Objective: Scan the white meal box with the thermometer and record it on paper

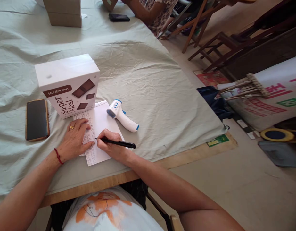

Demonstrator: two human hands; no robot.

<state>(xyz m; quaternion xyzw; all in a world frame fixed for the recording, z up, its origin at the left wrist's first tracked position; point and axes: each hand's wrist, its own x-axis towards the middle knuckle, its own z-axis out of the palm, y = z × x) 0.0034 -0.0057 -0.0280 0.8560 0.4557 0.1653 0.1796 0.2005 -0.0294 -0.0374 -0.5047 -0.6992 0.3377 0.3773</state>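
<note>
A black pen [119, 142] is gripped in my right hand [111, 144], its tip touching a white sheet of paper [103, 120]. Rows of small writing run down the sheet's left part. My left hand [77, 136] lies with fingers spread on the paper's left side, a ring on one finger. Just behind the paper stands a white box [68, 85] printed "NutriMotion Su-per Meal", seeming to rest on the sheet's far edge. Right of the paper lies a white and blue handheld thermometer [124, 117]. A phone [37, 119] in a brown case lies left of my left hand.
A pale green cloth [157, 96] covers the table. Farther back are a cardboard box [63, 12], a dark phone [119, 17] and another person's arm [145, 11]. Wooden chairs [217, 45] and a printed white sack [270, 93] stand to the right, beyond the table's edge.
</note>
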